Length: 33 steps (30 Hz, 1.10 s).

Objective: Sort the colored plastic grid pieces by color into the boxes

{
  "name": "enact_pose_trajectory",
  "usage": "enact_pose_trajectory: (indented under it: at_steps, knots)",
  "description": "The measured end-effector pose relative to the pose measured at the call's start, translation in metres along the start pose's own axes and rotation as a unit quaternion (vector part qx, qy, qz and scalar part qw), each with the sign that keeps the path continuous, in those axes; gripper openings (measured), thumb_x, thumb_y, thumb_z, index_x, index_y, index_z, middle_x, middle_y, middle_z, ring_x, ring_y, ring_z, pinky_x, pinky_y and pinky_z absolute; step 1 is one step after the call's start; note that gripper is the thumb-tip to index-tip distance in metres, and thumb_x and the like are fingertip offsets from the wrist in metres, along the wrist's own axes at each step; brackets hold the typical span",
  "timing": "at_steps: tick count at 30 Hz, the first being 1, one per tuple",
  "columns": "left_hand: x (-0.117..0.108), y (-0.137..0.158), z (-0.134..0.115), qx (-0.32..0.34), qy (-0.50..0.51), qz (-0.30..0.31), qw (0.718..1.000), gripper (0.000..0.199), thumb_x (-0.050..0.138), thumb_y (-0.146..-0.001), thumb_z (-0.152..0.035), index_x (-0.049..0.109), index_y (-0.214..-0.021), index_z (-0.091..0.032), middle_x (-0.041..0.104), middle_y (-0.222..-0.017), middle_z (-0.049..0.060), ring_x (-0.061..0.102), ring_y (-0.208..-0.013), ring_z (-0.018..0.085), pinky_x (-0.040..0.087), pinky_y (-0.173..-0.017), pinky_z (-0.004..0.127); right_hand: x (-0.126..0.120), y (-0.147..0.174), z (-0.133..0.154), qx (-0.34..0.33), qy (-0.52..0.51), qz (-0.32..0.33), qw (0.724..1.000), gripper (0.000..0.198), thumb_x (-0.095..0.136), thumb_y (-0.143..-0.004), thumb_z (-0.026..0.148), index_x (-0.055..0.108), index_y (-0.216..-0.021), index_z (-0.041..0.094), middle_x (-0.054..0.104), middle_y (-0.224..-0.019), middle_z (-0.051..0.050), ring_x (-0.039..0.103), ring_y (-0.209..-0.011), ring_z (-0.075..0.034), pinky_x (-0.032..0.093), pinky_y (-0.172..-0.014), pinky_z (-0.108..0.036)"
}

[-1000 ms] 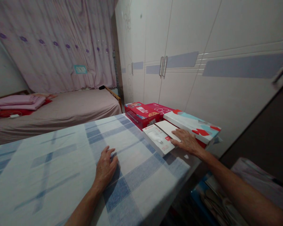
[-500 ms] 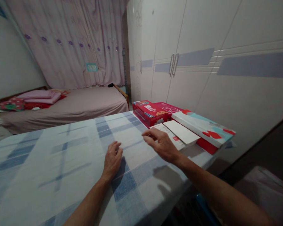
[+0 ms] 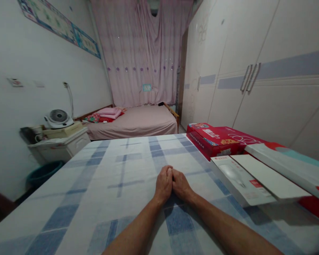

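Right hand (image 3: 183, 185) has left the bulb box (image 3: 235, 179) — lying near the table's (image 3: 95, 198) right edge — and met the left hand (image 3: 163, 184), fingers curled together, no object visible, handling apparently paused.

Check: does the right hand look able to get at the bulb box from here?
Probably yes. The right hand is together with the left hand, but only bare tablecloth shows between it and the bulb box, whose printed top is uncovered.
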<state>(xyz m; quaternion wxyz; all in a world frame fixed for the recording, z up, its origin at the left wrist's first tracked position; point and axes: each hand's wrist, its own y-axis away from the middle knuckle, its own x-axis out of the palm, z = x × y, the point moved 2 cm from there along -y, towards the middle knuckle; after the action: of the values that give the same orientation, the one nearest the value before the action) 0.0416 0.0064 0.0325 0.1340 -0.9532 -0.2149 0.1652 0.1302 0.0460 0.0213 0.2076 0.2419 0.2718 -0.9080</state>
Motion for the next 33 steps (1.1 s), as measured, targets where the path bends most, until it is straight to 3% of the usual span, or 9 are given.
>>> enact_pose_trajectory:
  at_steps: [20, 33]
  knots:
    - [-0.0023, 0.0001, -0.002, 0.001, -0.06, 0.038, 0.997, 0.039, 0.031, -0.09, -0.034, 0.062, -0.101, -0.013, 0.068, -0.101, 0.012, 0.062, -0.099, 0.021, 0.044, -0.094, 0.035, 0.0004, -0.0023, -0.0009, 0.017, 0.042, 0.041, 0.998, 0.02, 0.045, -0.069, 0.007, 0.059, -0.08, 0.015, 0.068, -0.084, -0.01, 0.061, -0.08, -0.019, 0.043, -0.073, -0.027]
    - [-0.0023, -0.0009, 0.0002, 0.009, -0.067, 0.042, 0.997, 0.038, 0.031, -0.091, -0.032, 0.063, -0.101, -0.014, 0.068, -0.1, 0.01, 0.062, -0.097, 0.019, 0.044, -0.094, 0.033, -0.0009, -0.0022, 0.0008, 0.025, 0.071, 0.051, 0.996, 0.018, 0.045, -0.072, 0.009, 0.059, -0.08, 0.015, 0.067, -0.084, -0.009, 0.059, -0.079, -0.018, 0.042, -0.073, -0.026]
